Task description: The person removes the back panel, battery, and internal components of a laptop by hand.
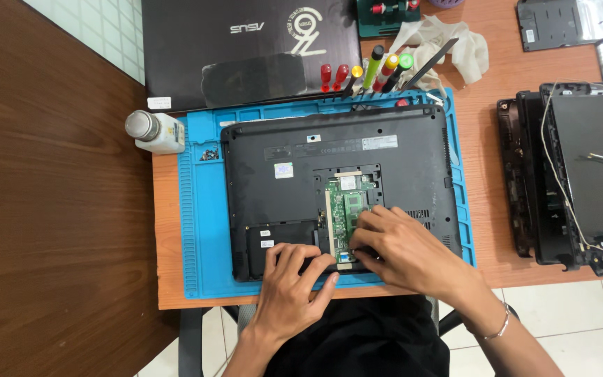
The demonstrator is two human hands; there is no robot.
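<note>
Both hands (357,265) on opened black laptop (336,181)

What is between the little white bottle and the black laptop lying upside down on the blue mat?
In the head view, a small pile of dark screws sits on the blue mat between the white bottle and the laptop.

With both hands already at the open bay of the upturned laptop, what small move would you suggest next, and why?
Probably ease the green memory module up and out of the laptop: its cover is off, the right hand has its fingertips on the board's edge, and the left hand braces the case beside it.
</note>
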